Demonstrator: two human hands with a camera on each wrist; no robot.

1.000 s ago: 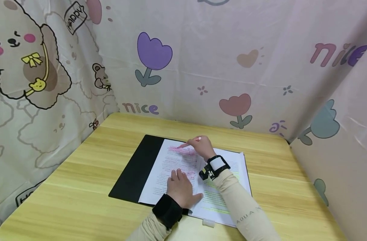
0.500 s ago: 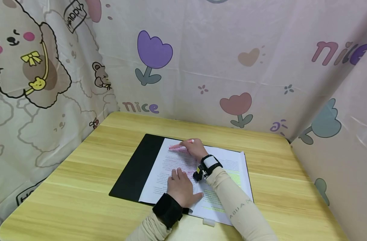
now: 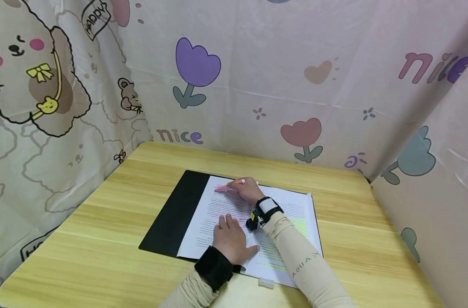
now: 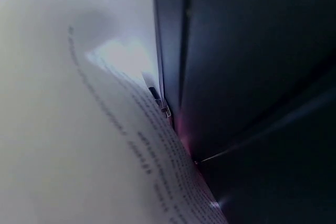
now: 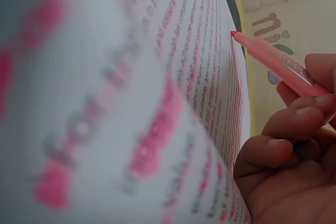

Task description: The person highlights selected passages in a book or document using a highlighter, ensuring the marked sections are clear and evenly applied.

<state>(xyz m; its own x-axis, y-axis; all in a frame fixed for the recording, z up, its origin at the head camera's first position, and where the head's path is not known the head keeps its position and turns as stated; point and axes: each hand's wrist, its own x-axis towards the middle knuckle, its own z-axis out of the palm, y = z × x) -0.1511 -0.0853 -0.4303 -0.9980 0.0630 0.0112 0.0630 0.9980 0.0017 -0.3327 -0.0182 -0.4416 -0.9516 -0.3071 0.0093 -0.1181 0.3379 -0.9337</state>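
Pink highlighter (image 3: 222,188), pinched in R hand (image 3: 249,190), is now held at top lines of page (image 3: 203,214), nearer black cover (image 3: 176,214) than 1 s ago, so marking is prob. being extended outward, while paper is covered by L hand (image 3: 231,244), thumb spread.

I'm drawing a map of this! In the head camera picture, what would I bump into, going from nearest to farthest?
Whitish tab → left hand → right hand → red tulip picture.
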